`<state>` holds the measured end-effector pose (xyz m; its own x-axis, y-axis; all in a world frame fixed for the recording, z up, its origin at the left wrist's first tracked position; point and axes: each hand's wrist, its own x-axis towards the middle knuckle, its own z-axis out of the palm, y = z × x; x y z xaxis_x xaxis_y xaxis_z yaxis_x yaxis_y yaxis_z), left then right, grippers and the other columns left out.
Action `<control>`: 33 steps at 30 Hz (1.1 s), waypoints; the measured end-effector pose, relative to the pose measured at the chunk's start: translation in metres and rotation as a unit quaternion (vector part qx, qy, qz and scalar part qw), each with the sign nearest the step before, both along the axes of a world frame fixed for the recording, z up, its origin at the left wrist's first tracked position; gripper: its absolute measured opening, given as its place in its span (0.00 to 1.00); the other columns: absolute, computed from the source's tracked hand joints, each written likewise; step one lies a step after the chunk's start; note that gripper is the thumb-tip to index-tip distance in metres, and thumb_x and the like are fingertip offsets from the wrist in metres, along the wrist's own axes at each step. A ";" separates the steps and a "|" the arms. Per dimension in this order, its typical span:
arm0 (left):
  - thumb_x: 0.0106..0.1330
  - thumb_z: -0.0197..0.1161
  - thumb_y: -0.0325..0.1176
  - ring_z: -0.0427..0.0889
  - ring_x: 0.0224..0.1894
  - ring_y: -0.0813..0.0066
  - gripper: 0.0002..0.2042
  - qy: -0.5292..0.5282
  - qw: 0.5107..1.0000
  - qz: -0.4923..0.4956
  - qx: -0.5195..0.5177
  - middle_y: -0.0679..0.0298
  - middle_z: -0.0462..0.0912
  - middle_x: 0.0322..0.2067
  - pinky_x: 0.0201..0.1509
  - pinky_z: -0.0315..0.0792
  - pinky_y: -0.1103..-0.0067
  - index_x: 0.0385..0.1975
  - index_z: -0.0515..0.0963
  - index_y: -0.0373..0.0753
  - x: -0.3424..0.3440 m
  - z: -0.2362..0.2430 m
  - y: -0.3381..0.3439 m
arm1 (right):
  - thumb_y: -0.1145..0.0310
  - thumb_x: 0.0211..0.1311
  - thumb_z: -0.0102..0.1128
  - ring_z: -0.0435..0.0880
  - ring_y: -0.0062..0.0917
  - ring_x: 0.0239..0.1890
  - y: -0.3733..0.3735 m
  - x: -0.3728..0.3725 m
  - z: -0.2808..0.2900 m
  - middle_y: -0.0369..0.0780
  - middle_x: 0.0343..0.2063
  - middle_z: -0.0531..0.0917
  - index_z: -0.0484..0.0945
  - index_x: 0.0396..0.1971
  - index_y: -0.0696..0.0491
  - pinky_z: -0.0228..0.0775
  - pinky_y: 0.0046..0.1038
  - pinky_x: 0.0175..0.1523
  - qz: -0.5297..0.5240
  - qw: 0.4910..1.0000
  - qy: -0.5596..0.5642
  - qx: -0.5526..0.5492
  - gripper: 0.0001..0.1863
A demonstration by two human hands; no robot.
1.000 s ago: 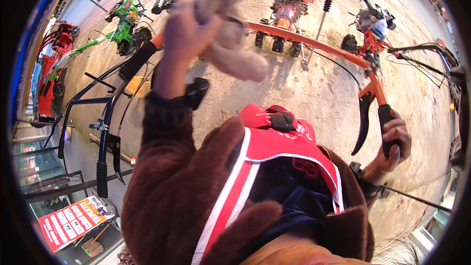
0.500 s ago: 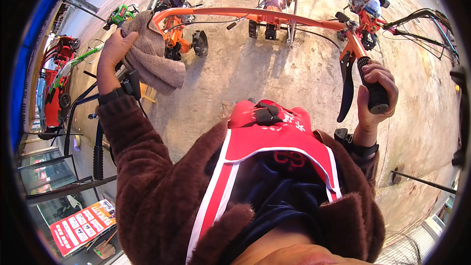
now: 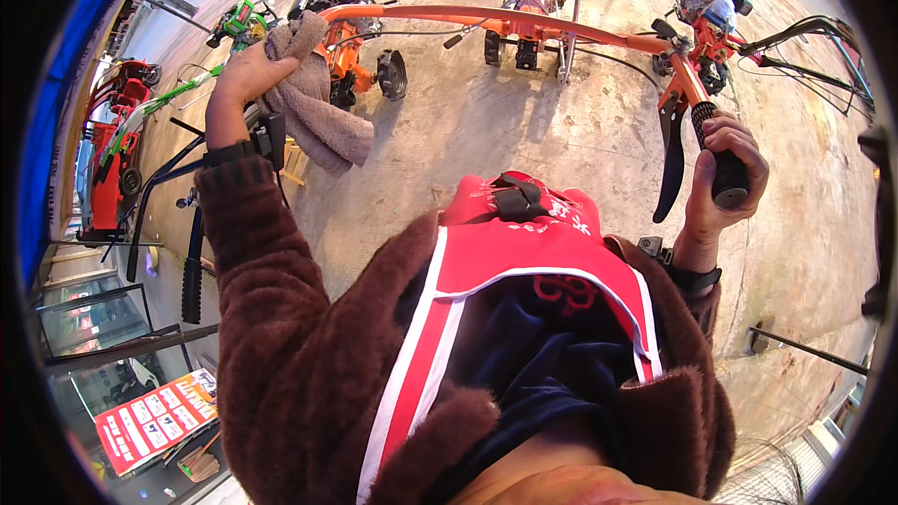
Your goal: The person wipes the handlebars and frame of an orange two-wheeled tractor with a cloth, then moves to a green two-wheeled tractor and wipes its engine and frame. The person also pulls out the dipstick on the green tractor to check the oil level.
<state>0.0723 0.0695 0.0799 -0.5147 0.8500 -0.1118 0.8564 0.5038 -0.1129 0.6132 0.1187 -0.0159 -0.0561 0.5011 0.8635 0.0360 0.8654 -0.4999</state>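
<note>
An orange handlebar (image 3: 468, 14) arches across the view in front of me, joined to a small engine machine (image 3: 531, 0) with wheels. My left hand (image 3: 251, 79) presses a greyish-brown towel (image 3: 323, 117) around the bar's left end, thumb on top; the cloth hides that end and hangs down. My right hand (image 3: 728, 173) is wrapped round the black rubber grip (image 3: 731, 182) on the right end. Beside that grip, a black lever (image 3: 671, 164) hangs apart from my fingers.
More wheeled engine machines stand around: an orange one (image 3: 348, 61), a red one (image 3: 716, 23) and a green one (image 3: 241, 23). Black handlebars (image 3: 192, 266) rise near my left arm. A red-and-white sign (image 3: 157, 421) lies at lower left. A blue sheet (image 3: 70, 84) hangs at the far left.
My left hand and the towel have shifted slightly right in view. The handlebar and my right hand also sit a little further right. Both holds stay the same.
</note>
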 end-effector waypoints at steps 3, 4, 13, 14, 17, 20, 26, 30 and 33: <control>0.51 0.63 0.55 0.81 0.50 0.49 0.32 0.060 0.998 0.022 0.021 0.42 0.82 0.44 0.57 0.72 0.64 0.51 0.78 0.36 0.008 -0.008 -0.004 | 0.83 0.54 0.60 0.79 0.34 0.39 -0.002 0.002 -0.001 0.42 0.31 0.79 0.71 0.42 0.58 0.72 0.45 0.55 -0.013 1.000 0.018 -0.007 0.15; 0.51 0.63 0.55 0.81 0.50 0.48 0.32 0.057 0.998 0.031 0.022 0.42 0.82 0.44 0.57 0.73 0.64 0.50 0.78 0.36 0.011 -0.009 -0.006 | 0.83 0.55 0.60 0.79 0.34 0.39 -0.003 0.003 -0.001 0.42 0.31 0.79 0.71 0.41 0.58 0.71 0.45 0.55 -0.010 1.000 0.011 0.000 0.14; 0.51 0.63 0.55 0.81 0.52 0.48 0.32 0.044 0.997 0.063 0.029 0.44 0.82 0.47 0.58 0.73 0.62 0.50 0.78 0.36 0.044 -0.014 -0.030 | 0.79 0.57 0.61 0.79 0.34 0.40 -0.017 0.023 -0.010 0.42 0.31 0.79 0.71 0.38 0.56 0.69 0.48 0.58 -0.014 1.000 0.005 -0.019 0.10; 0.51 0.63 0.55 0.81 0.51 0.48 0.31 0.045 0.996 0.065 0.031 0.45 0.82 0.47 0.58 0.73 0.62 0.49 0.79 0.37 0.046 -0.015 -0.034 | 0.79 0.57 0.61 0.79 0.34 0.40 -0.019 0.025 -0.012 0.42 0.31 0.79 0.71 0.38 0.56 0.68 0.49 0.58 -0.012 1.000 0.007 -0.023 0.10; 0.52 0.63 0.55 0.81 0.51 0.48 0.30 0.039 0.996 0.068 0.035 0.44 0.82 0.46 0.56 0.74 0.62 0.48 0.78 0.37 0.058 -0.018 -0.047 | 0.78 0.58 0.61 0.79 0.35 0.40 -0.030 0.034 -0.015 0.41 0.31 0.78 0.72 0.37 0.55 0.68 0.50 0.58 -0.009 1.000 -0.008 -0.022 0.09; 0.52 0.63 0.55 0.82 0.49 0.48 0.30 0.039 0.997 0.063 0.032 0.45 0.83 0.44 0.55 0.75 0.63 0.47 0.78 0.37 0.068 -0.018 -0.055 | 0.77 0.58 0.61 0.79 0.35 0.41 -0.034 0.043 -0.017 0.41 0.31 0.78 0.72 0.37 0.55 0.68 0.50 0.59 -0.011 1.000 -0.018 -0.022 0.09; 0.54 0.64 0.56 0.82 0.49 0.49 0.30 0.045 0.998 0.041 0.029 0.46 0.83 0.44 0.54 0.75 0.63 0.48 0.77 0.36 0.081 -0.014 -0.058 | 0.77 0.58 0.59 0.79 0.35 0.41 -0.020 0.058 -0.021 0.42 0.33 0.78 0.71 0.37 0.56 0.68 0.51 0.60 -0.025 0.999 0.011 -0.020 0.08; 0.55 0.64 0.57 0.83 0.48 0.49 0.31 0.069 0.997 0.030 0.021 0.46 0.83 0.43 0.53 0.76 0.62 0.49 0.76 0.37 0.091 -0.016 -0.063 | 0.75 0.58 0.58 0.79 0.36 0.42 -0.012 0.071 -0.022 0.42 0.33 0.77 0.71 0.37 0.57 0.68 0.52 0.60 -0.019 1.000 -0.006 -0.015 0.08; 0.54 0.64 0.55 0.82 0.47 0.47 0.30 0.074 0.997 0.023 0.019 0.45 0.83 0.42 0.52 0.76 0.59 0.50 0.75 0.38 0.100 -0.014 -0.063 | 0.75 0.58 0.58 0.78 0.36 0.41 -0.007 0.081 -0.022 0.42 0.32 0.77 0.71 0.38 0.57 0.67 0.52 0.59 -0.024 1.000 -0.008 -0.017 0.09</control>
<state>0.1719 0.0069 0.0662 -0.5610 0.8278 0.0005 0.8080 0.5477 -0.2173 0.6942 0.1121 -0.0377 -0.0443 0.5333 0.8447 0.0845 0.8445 -0.5288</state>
